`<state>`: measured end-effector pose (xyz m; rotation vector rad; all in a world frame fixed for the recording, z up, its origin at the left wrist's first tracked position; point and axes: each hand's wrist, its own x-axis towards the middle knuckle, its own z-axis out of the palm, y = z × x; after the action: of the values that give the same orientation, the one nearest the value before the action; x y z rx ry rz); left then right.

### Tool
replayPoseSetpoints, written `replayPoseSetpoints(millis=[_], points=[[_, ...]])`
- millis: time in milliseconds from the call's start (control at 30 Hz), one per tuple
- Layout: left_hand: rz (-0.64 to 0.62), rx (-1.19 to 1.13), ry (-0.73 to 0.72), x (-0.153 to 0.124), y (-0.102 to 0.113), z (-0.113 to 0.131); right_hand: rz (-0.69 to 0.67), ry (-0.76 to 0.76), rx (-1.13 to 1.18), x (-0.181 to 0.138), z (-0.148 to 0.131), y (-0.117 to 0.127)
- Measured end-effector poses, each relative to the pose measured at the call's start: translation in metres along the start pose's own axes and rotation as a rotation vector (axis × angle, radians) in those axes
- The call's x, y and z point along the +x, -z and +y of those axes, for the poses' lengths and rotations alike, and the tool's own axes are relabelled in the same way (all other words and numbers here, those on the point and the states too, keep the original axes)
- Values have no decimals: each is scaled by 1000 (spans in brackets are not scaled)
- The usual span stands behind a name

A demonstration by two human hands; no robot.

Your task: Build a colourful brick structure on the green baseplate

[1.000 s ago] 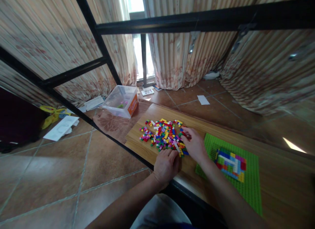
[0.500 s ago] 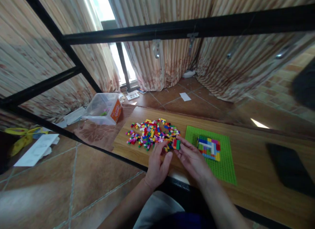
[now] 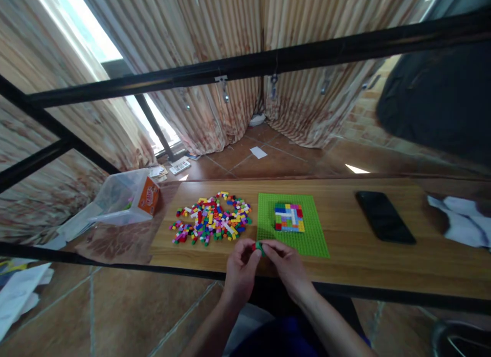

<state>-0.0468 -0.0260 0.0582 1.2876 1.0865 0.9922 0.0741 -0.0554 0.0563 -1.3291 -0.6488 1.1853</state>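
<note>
My left hand and my right hand meet at the near edge of the wooden table. Their fingertips pinch small bricks, red and green, between them. Just beyond lies a green baseplate with a block of multicoloured bricks built on it. A loose pile of coloured bricks spreads to the left of the baseplate.
A black phone lies on the table to the right, a white cloth farther right. A clear plastic box stands at the table's left end. Black metal bars cross overhead. Papers lie on the tiled floor.
My right hand left the brick pile with bricks and drew back to the near edge, where my left hand joined it. The camera swung to the right, bringing the phone and cloth into view.
</note>
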Motion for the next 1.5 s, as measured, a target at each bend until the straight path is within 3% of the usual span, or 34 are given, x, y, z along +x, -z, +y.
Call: replayPoseSetpoints(millis=[267, 800, 1033, 1267, 1500], points=[[-225, 55, 60, -3, -6, 13, -39, -9, 74, -6, -2, 17], [-258, -48, 295, -3, -20, 20, 64, -59, 189, -13, 5, 33], [-255, -32, 178, 2, -29, 12, 200, -117, 314, -8, 11, 30], [-257, 185, -11, 1, -29, -5, 279, -33, 241, -8, 11, 19], [-251, 127, 37, 0, -32, 1, 191, -31, 265, -8, 8, 20]])
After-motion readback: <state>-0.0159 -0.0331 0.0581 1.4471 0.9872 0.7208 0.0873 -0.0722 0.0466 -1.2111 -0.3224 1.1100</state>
